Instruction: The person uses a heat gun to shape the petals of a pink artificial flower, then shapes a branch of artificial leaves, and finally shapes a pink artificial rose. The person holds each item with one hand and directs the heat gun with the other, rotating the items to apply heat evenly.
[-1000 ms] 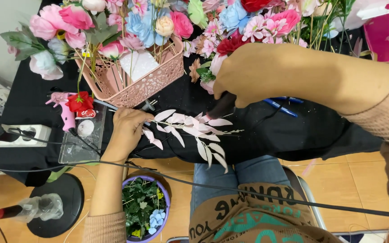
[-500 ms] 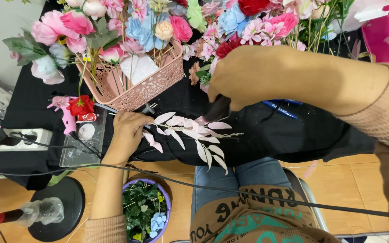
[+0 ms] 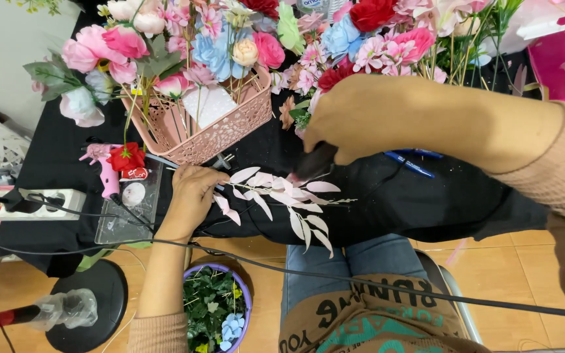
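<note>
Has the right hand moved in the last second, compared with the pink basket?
Yes. The right hand has slid left and a little down, closing the gap to the pink basket and coming nearer the pale leaf sprig.

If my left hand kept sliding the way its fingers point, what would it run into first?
The left hand points right along the black cloth, so it would probably meet the pale leaf sprig first; its fingertips already seem to touch the sprig's near end.
</note>
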